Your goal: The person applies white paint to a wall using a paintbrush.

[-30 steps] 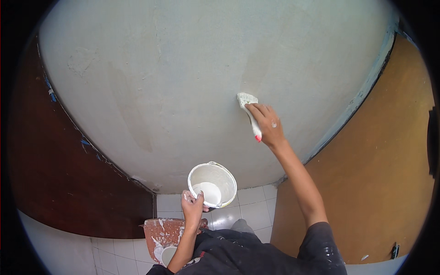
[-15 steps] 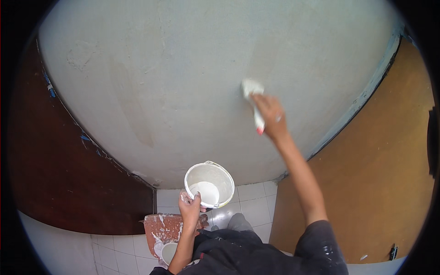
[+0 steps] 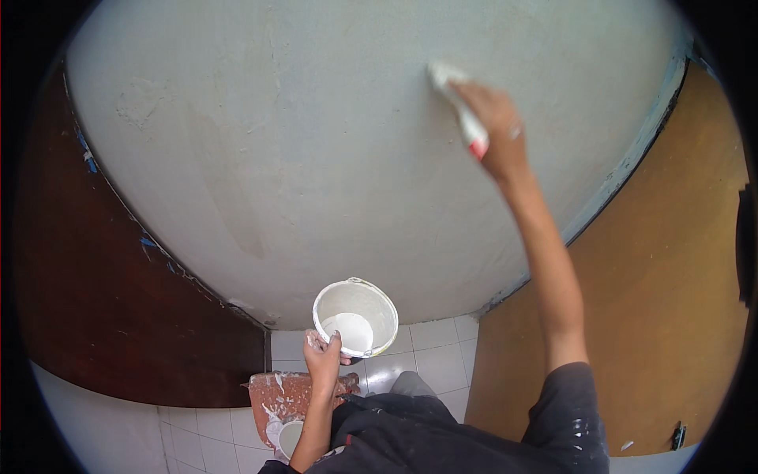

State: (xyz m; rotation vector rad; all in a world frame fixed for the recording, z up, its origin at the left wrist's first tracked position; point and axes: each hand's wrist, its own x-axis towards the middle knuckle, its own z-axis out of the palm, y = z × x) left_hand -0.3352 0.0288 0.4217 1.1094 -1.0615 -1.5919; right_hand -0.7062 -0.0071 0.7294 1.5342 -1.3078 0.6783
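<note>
My right hand (image 3: pixel 500 126) grips a white-coated paintbrush (image 3: pixel 444 77) with a red handle tip against the pale plastered wall (image 3: pixel 260 134); brush and fingers are blurred. Low in the middle, my left hand (image 3: pixel 324 355) holds a white bucket (image 3: pixel 378 308) by its near rim, thumb over the edge, with white liquid paint (image 3: pixel 348 326) in the bottom. Some of the left fingers are hidden under the bucket.
A dark red-brown door (image 3: pixel 142 316) stands left, an ochre-brown door (image 3: pixel 632 316) right, both beside the wall. Below me are white floor tiles (image 3: pixel 438 363), a paint-splattered reddish board (image 3: pixel 276 385) and a second white container (image 3: pixel 290 434) partly behind my left forearm.
My right hand and brush have moved well up the wall and slightly right. My left hand and bucket have shifted a little to the left.
</note>
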